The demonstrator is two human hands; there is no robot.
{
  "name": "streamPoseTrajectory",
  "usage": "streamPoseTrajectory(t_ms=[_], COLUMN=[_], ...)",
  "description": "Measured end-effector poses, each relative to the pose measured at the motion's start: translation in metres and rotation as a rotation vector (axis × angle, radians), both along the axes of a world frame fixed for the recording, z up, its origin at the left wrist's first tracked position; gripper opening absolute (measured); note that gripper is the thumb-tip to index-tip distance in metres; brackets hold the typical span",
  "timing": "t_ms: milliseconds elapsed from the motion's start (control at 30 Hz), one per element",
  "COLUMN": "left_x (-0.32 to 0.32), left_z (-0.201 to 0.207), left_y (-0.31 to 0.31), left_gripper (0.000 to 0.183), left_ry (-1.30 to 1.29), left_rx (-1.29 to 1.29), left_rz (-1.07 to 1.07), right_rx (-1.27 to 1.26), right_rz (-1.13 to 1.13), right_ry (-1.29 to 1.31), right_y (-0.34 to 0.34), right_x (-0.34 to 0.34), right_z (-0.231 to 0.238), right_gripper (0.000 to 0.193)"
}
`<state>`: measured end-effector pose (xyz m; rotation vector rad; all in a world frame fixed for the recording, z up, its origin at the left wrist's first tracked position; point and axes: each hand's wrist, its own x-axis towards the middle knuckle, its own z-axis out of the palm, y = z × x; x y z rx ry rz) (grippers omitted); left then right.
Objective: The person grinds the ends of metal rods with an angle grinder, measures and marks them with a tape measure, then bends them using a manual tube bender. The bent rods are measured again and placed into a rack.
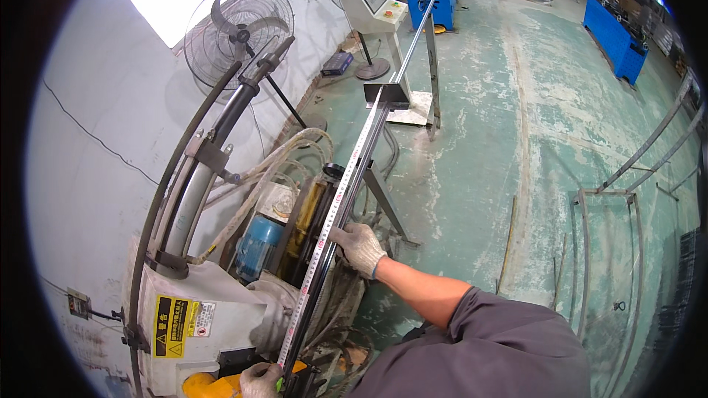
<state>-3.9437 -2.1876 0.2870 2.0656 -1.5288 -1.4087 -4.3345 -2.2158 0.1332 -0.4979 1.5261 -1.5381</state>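
Observation:
A white tape measure blade [346, 188] is stretched along a long dark metal bar [317, 287], from the lower edge up to a black angled plate [388, 95]. At the lower end my left hand [261, 381], in a pale knit glove, is closed on the tape measure; a bit of green shows at its fingers, and the frame's edge cuts the hand off. Partway along, my gloved right hand [360, 250] grips the bar from its right side, its thumb at the blade's edge. Its curled fingers are partly hidden.
On the left stands a white machine [214, 309] with a curved arm, yellow warning label, blue motor [258, 247] and hoses. Behind are a large fan [240, 33] and a control console [376, 4]. Metal frames [612, 199] stand to the right, near a blue workbench [616, 37].

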Motion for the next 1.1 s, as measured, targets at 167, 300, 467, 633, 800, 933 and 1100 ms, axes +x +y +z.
streamPoseTrajectory(t_ms=[167,300,467,633,800,933,1100], left_x=[-0.01,-0.012,-0.006,-0.008,-0.012,-0.009,-0.005], left_z=[0.002,0.006,-0.008,-0.025,-0.029,-0.027,-0.023], left_y=[-0.004,-0.009,-0.013,-0.019,-0.02,-0.02,-0.024], left_gripper=[0.023,0.022,0.023,0.024,0.024,0.024,0.021], left_ry=[-0.042,-0.043,0.023,0.002,0.085,0.049,-0.183], left_rx=[-0.017,-0.015,-0.063,-0.089,-0.081,-0.086,-0.824], left_rz=[-0.044,-0.057,-0.054,-0.089,-0.052,-0.054,-0.966], right_rx=[-0.011,-0.001,-0.031,-0.019,-0.038,-0.068,-0.063], right_rz=[-0.015,-0.001,-0.011,-0.005,-0.033,-0.023,-0.037], right_ry=[0.093,0.081,0.063,0.065,0.099,0.062,-0.044], right_y=[0.0,-0.004,-0.005,-0.002,-0.005,-0.006,-0.004], right_x=[-0.002,-0.001,-0.001,-0.003,-0.002,0.0,0.003], right_z=[-0.004,-0.01,-0.009,-0.007,-0.012,-0.014,-0.013], right_gripper=[0.051,0.052,0.052,0.052,0.05,0.048,0.045])
